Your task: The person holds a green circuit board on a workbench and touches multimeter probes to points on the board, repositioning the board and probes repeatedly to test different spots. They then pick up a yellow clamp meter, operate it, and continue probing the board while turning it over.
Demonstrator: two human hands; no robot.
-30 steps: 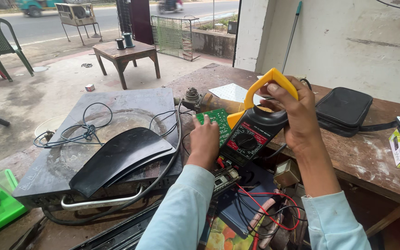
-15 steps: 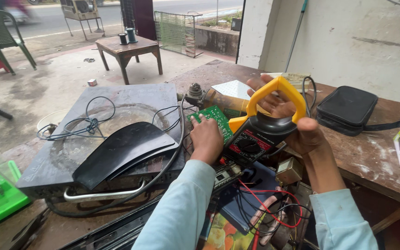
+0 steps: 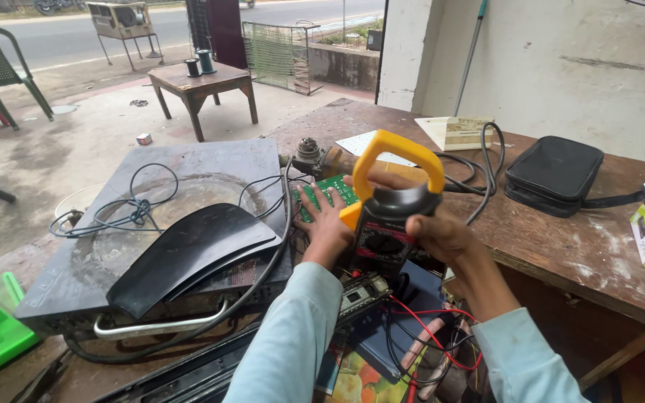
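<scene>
Right hand (image 3: 442, 235) around clamp meter (image 3: 390, 216), left hand (image 3: 326, 224) on green circuit board (image 3: 330, 195)

The clamp meter (image 3: 390, 213) in my right hand (image 3: 442, 235) is dark grey with a yellow loop. Under my left hand (image 3: 326, 224) lies a green circuit board (image 3: 330, 192). My sleeves are pale blue; the wires (image 3: 419, 328) are red and black; the pouch (image 3: 554, 175) is black.
</scene>
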